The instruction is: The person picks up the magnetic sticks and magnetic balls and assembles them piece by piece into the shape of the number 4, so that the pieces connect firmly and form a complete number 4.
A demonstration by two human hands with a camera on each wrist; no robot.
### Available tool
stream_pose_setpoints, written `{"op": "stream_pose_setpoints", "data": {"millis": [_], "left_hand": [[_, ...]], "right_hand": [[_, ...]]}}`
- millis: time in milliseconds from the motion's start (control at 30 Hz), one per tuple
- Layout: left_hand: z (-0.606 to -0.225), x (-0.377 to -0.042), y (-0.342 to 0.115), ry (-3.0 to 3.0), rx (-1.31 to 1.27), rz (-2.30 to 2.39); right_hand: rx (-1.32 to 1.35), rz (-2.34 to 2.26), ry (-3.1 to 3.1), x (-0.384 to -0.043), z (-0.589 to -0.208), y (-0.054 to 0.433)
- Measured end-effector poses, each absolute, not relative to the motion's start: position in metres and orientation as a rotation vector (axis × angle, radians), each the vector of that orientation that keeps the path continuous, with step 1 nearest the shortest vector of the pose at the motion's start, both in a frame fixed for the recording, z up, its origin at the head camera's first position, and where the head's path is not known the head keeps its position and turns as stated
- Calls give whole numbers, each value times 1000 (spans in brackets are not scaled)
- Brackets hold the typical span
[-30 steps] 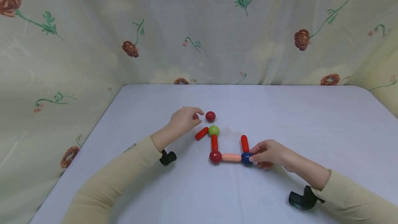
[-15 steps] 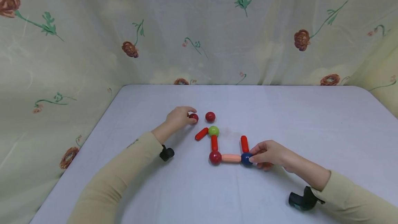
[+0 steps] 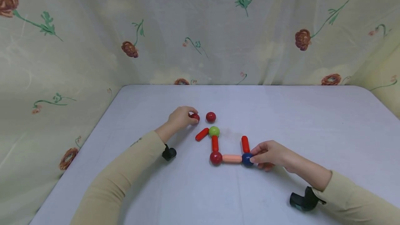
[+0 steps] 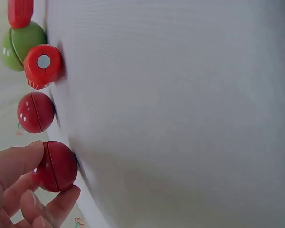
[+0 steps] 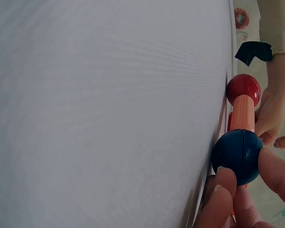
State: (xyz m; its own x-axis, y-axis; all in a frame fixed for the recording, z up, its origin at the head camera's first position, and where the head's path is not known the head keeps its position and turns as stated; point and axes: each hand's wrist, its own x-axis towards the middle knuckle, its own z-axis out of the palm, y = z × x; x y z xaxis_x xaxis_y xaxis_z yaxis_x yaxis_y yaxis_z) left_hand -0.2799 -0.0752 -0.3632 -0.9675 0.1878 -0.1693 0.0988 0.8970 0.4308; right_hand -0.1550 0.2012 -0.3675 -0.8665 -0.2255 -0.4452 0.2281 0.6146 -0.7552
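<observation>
My left hand pinches a glossy red ball between thumb and fingers, low at the table. Just right of it sits a second red ball. My right hand holds a blue ball at the right corner of a U-shaped chain of magnetic rods and balls. From the blue ball, a red rod points away, and a peach rod runs left to a red corner ball. Another red rod joins that corner to a green ball. A slanted red rod meets the green ball's left side.
All the pieces lie on a white-covered table. Behind it and at the sides hangs a pale curtain with printed flowers. Each wrist wears a black camera, the left one close above the tabletop.
My left hand has moved left, away from the second red ball, with a red ball between its fingers, then stayed nearly still. The right hand keeps its place on the blue ball.
</observation>
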Motion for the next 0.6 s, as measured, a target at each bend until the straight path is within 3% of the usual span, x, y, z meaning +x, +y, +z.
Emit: {"op": "stream_pose_setpoints", "data": {"millis": [600], "left_hand": [[-341, -277, -56, 2810, 275, 792]], "right_hand": [[-7, -1194, 2327, -155, -367, 202]]}}
